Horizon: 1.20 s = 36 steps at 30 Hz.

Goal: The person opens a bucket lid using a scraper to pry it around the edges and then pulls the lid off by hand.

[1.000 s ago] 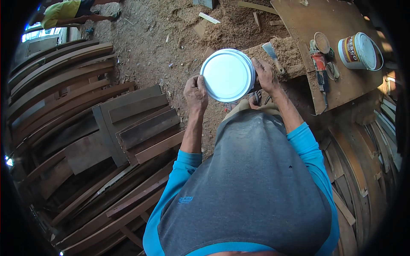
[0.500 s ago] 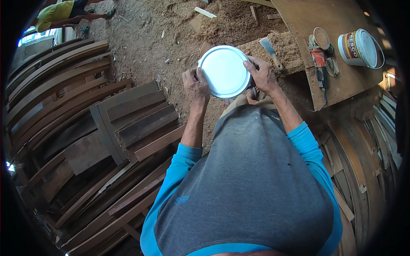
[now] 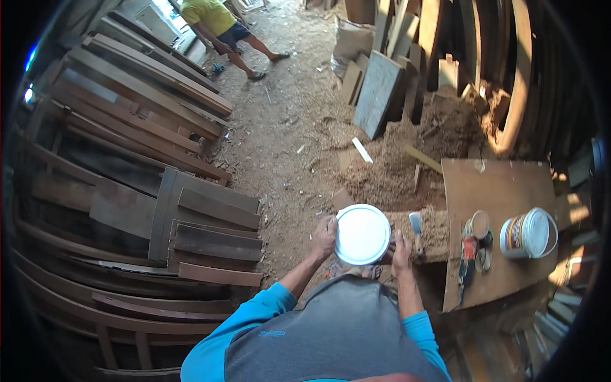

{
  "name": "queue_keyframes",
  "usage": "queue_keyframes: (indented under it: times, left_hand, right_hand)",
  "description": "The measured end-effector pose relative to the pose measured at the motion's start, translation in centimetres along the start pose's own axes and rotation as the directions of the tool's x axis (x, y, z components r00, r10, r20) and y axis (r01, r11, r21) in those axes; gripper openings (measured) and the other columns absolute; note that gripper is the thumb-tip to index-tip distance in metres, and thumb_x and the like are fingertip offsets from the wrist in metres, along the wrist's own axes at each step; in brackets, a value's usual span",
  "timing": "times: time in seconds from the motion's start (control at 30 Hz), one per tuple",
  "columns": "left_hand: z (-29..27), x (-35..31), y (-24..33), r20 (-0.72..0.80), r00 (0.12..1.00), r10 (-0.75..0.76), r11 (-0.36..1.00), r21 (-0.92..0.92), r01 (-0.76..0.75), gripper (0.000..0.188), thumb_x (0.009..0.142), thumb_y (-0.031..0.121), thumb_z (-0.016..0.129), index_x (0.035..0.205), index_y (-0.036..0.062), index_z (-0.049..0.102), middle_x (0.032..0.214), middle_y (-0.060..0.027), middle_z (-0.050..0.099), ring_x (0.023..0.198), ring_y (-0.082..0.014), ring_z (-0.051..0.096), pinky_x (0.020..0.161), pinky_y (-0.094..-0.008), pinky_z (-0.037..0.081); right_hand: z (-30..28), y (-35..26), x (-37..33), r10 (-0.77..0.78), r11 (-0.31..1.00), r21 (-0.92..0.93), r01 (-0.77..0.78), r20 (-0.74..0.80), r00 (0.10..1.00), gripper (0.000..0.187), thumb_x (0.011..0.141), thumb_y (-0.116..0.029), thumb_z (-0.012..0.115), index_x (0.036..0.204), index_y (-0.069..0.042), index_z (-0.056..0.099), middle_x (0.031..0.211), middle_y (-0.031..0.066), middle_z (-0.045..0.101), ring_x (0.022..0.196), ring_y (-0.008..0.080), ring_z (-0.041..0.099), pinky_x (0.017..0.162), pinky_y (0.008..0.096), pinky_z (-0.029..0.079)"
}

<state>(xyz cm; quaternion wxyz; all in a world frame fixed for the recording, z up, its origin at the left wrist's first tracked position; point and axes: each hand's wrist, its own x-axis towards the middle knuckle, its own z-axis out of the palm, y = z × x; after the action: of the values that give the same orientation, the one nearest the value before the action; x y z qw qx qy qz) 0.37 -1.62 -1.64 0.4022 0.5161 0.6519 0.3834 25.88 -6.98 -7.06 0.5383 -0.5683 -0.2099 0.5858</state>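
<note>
A round white lid (image 3: 363,233) with a raised rim is held level in front of my body. Whether a tub sits beneath it cannot be seen. My left hand (image 3: 324,238) grips its left edge, fingers mostly hidden underneath. At the lid's right edge is my right hand (image 3: 400,253), its thumb up beside the rim and some fingers tucked under. Just right of that hand, a scraper (image 3: 417,230) with a broad metal blade lies on a sawdust-covered surface.
A brown board (image 3: 503,184) at right bears a red and black power tool (image 3: 468,258), a tan disc (image 3: 480,223) and a white bucket (image 3: 517,235). Stacked planks (image 3: 216,213) fill the left. A person in a yellow shirt (image 3: 213,16) stands far left. Sawdust (image 3: 398,172) covers the ground.
My view has tilted up, showing more of the far ground, leaning boards and the other person. The lid stays between my hands; my right hand's thumb has moved off its top to the edge.
</note>
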Motion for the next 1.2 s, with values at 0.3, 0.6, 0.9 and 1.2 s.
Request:
queue_keyframes:
  times: [0.3,0.6,0.9,1.2]
  left_hand:
    - [-0.3,1.4,-1.7,0.097,0.995,0.006,1.0,-0.031,-0.003,0.041,0.102,0.035,0.052,0.117,-0.001,0.063,0.112,-0.0175,0.066,0.107,-0.025,0.061,0.096,-0.0388,0.047]
    - [0.2,1.3,9.1,0.163,0.809,0.565,0.673,0.476,-0.566,0.072,0.085,0.025,0.076,0.145,0.0043,0.043,0.143,-0.0218,0.048,0.138,-0.0396,0.04,0.115,-0.051,0.032]
    - [3.0,4.6,14.6,0.705,0.59,0.392,0.648,0.244,-0.722,0.057,0.082,0.015,0.073,0.137,0.0127,0.057,0.113,-0.0087,0.073,0.112,-0.026,0.067,0.11,-0.0474,0.04]
    - [-2.0,1.9,19.5,0.914,0.398,-0.079,0.655,0.349,-0.67,0.04,0.083,0.021,0.077,0.121,0.0149,0.068,0.09,-0.011,0.074,0.08,-0.0279,0.072,0.073,-0.0405,0.057]
  right_hand:
    - [1.9,-6.2,-0.7,0.002,0.991,0.136,0.002,-0.027,1.0,0.036,0.104,-0.039,0.055,0.107,-0.005,0.066,0.091,0.0034,0.068,0.08,0.0139,0.066,0.071,0.0301,0.055]
    - [0.6,-9.3,-1.3,0.056,0.924,0.33,-0.191,0.377,0.925,0.091,0.097,-0.077,0.025,0.109,0.0,0.072,0.097,0.0088,0.073,0.092,0.0173,0.065,0.087,0.0312,0.047]
    - [1.1,-11.3,-3.5,0.062,0.966,0.2,-0.163,0.434,0.899,0.096,0.096,-0.079,0.023,0.109,0.003,0.071,0.092,0.0075,0.071,0.085,0.0163,0.062,0.082,0.0312,0.046]
    - [-6.4,-1.6,-4.0,0.272,0.907,0.318,-0.276,0.057,0.961,0.093,0.091,-0.084,0.029,0.096,-0.001,0.071,0.079,0.0031,0.064,0.069,0.014,0.055,0.067,0.0276,0.046]
